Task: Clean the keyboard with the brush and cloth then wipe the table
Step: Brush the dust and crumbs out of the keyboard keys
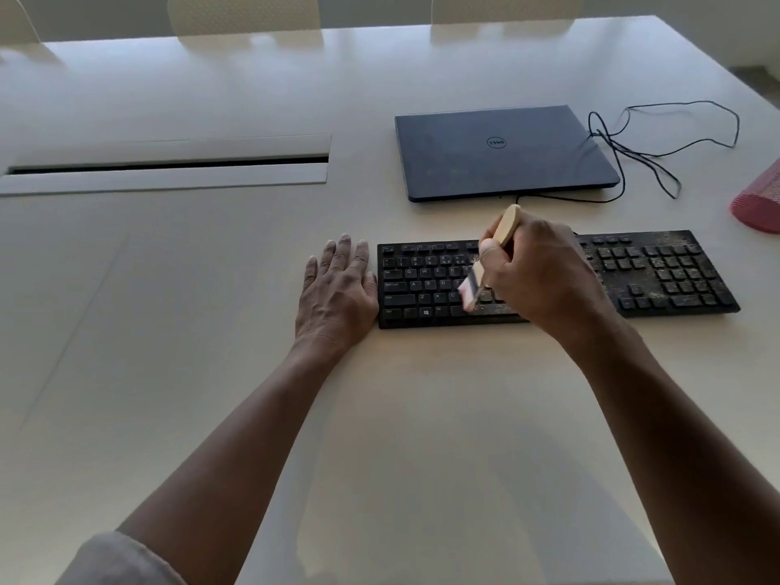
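Observation:
A black keyboard (658,272) lies on the white table (211,331), its right half speckled with dust and crumbs. My right hand (544,276) grips a wooden-handled brush (504,230) over the middle of the keyboard. The pale bristles (469,295) touch the keys near the bottom rows and look blurred. My left hand (337,289) rests flat on the table, fingers straight, its edge against the keyboard's left end. A pink-red cloth (759,200) lies at the right edge of the view.
A closed dark laptop (502,154) sits behind the keyboard, with a thin black cable (658,162) looping to its right. A cable slot (169,164) is cut into the table at the left. Chair backs (245,12) stand along the far side.

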The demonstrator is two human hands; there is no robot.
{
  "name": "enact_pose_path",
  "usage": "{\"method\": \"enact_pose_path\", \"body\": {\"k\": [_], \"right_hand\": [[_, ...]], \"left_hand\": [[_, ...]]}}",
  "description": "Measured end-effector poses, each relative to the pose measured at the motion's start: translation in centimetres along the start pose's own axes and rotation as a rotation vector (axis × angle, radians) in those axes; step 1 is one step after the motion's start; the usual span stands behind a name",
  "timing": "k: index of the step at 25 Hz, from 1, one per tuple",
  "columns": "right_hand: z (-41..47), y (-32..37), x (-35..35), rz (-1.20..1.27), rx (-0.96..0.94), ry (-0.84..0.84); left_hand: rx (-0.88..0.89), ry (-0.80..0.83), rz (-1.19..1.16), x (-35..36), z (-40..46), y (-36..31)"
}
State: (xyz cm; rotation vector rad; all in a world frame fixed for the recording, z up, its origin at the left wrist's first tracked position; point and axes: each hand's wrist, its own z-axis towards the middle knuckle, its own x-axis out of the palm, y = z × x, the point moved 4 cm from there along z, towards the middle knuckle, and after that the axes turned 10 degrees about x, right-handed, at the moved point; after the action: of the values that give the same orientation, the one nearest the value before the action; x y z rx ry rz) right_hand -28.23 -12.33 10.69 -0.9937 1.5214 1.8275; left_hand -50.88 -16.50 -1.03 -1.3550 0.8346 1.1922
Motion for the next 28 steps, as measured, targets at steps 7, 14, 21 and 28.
{"method": "enact_pose_path", "body": {"k": [7, 14, 21, 28], "right_hand": [[0.3, -0.9, -0.4, -0.08, -0.043, 0.038], [0.2, -1.7, 0.1, 0.062, -0.068, 0.129], [2.6, -2.4, -1.5, 0.175, -0.073, -0.049], [4.2, -2.4, 0.5, 0.147, -0.075, 0.108]], "left_hand": [[-0.012, -0.02, 0.016, 0.0, 0.0, 0.0], [-0.01, -0.023, 0.023, 0.0, 0.1, 0.1], [-0.006, -0.029, 0.026, 0.0, 0.2, 0.2], [0.001, -0.036, 0.021, 0.0, 0.2, 0.1]]}}
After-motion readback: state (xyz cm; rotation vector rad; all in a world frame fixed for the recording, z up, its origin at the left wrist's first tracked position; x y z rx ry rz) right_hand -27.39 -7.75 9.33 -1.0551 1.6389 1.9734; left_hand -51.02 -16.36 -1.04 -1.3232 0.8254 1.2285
